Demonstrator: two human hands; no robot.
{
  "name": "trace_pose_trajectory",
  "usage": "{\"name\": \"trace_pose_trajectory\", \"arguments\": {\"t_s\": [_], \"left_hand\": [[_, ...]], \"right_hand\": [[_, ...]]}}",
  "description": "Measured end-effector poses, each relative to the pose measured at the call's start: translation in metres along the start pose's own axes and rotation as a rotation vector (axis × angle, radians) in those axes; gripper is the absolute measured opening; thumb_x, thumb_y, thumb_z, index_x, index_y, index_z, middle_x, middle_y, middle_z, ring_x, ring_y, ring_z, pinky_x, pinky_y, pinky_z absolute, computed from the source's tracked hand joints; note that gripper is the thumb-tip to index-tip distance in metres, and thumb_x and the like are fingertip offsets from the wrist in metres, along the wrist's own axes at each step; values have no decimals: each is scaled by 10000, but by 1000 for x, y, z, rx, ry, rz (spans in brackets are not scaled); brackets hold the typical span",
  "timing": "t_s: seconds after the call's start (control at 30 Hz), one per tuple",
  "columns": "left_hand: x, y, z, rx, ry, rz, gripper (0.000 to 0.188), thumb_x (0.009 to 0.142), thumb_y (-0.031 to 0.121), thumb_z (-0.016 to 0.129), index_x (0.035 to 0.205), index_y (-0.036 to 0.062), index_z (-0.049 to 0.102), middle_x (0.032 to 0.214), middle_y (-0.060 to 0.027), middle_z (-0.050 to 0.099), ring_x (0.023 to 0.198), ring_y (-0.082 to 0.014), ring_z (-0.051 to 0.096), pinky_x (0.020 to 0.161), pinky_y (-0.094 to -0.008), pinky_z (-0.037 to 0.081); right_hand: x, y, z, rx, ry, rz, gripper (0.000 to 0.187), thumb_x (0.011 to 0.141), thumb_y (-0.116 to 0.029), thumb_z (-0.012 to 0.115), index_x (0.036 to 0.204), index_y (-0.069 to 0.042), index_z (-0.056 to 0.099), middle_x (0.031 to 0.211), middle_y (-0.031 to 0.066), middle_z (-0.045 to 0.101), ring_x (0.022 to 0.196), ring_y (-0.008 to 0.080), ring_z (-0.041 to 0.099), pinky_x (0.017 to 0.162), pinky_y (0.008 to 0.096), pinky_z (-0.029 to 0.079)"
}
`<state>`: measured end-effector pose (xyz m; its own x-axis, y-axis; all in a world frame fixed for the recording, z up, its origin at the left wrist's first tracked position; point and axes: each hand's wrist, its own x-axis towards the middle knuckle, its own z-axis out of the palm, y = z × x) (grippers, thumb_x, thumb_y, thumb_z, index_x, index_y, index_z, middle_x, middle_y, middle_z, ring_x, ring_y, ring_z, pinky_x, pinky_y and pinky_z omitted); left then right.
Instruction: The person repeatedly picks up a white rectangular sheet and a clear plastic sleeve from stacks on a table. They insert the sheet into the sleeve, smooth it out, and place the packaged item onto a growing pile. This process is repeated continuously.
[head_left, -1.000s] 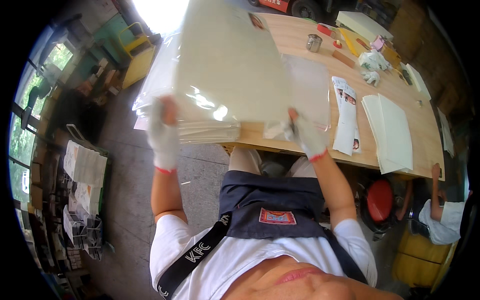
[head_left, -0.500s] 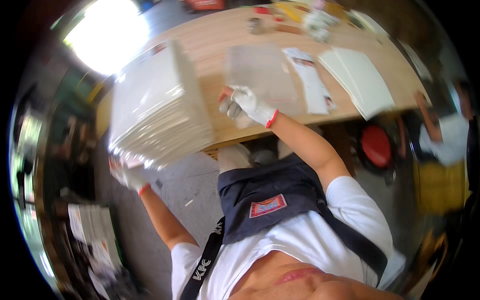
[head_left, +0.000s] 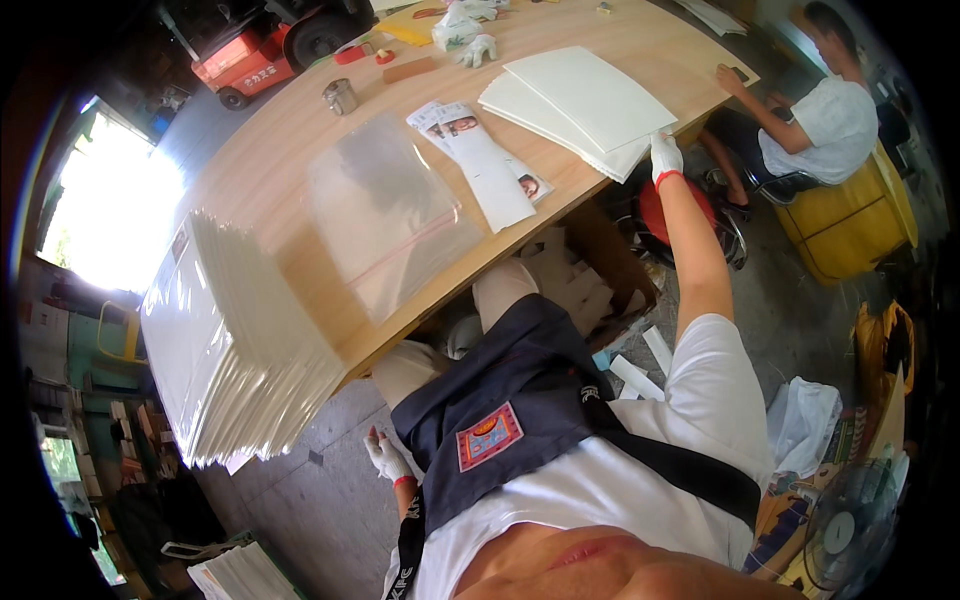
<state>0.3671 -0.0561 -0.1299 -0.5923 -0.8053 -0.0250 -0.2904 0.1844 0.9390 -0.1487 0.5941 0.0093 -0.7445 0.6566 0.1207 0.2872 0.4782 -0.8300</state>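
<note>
My right hand (head_left: 665, 157), in a white glove with a red cuff, is at the near right corner of a fanned stack of white sheets (head_left: 590, 95). Its fingers are closed on the edge of the sheets. My left hand (head_left: 386, 457), also gloved with bare fingertips, hangs low beside my dark apron (head_left: 500, 390). Its fingers are loosely apart and hold nothing. On the table between lie clear plastic sleeves (head_left: 385, 200) and white printed strips (head_left: 485, 165). A tall stack of plastic-wrapped white sheets (head_left: 235, 340) stands at the table's left end.
The wooden table (head_left: 270, 180) also bears a metal tin (head_left: 340, 97), a tape roll (head_left: 352, 53) and a loose glove (head_left: 477, 50). Beneath it sits a box of paper scraps (head_left: 570, 280), beside a red stool (head_left: 680, 215). Another person (head_left: 820, 130) sits at the right.
My right hand has gone from above the plastic sleeves to the white sheets on the right. My left hand has left the wrapped stack and dropped beside my apron. The view has turned right.
</note>
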Motion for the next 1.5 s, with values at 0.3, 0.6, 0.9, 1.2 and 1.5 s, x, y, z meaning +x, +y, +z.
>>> {"name": "trace_pose_trajectory", "arguments": {"t_s": [0.3,0.6,0.9,1.2,1.5], "left_hand": [[19,64,34,191,-162,24,348,834,-15,427,1162,10,540,1131,-97,579,970,-157,536,858,-278,424],[17,180,92,686,-274,728,331,781,11,551,1098,85,607,1067,-150,606,955,-331,567,842,-402,455],[136,266,214,872,-262,1092,401,816,264,549,1188,115,554,1230,-116,525,1143,-317,477,997,-431,336],[142,287,242,1014,-618,832,234,816,271,544,1021,167,587,1050,-120,560,907,-300,570,832,-438,405],[164,264,228,778,-482,756,273,738,55,541,983,174,558,1056,-24,538,990,-264,532,763,-398,490]], "right_hand": [[106,46,6,205,-186,228,653,860,-502,472,1266,10,481,1334,203,460,1232,325,440,1005,376,352],[55,-41,-5,1002,-73,118,169,816,-188,616,892,-52,549,742,49,508,625,163,522,596,300,484],[-18,-97,-25,1005,-443,84,280,843,-158,581,1083,-16,543,928,112,601,762,208,608,590,307,511],[-188,-56,-124,969,-1070,525,480,845,-252,497,1212,56,480,1091,169,594,950,267,602,827,371,501],[-274,-37,-125,909,-1048,587,276,882,-217,464,1003,5,576,693,17,604,470,62,504,396,191,359]]}}
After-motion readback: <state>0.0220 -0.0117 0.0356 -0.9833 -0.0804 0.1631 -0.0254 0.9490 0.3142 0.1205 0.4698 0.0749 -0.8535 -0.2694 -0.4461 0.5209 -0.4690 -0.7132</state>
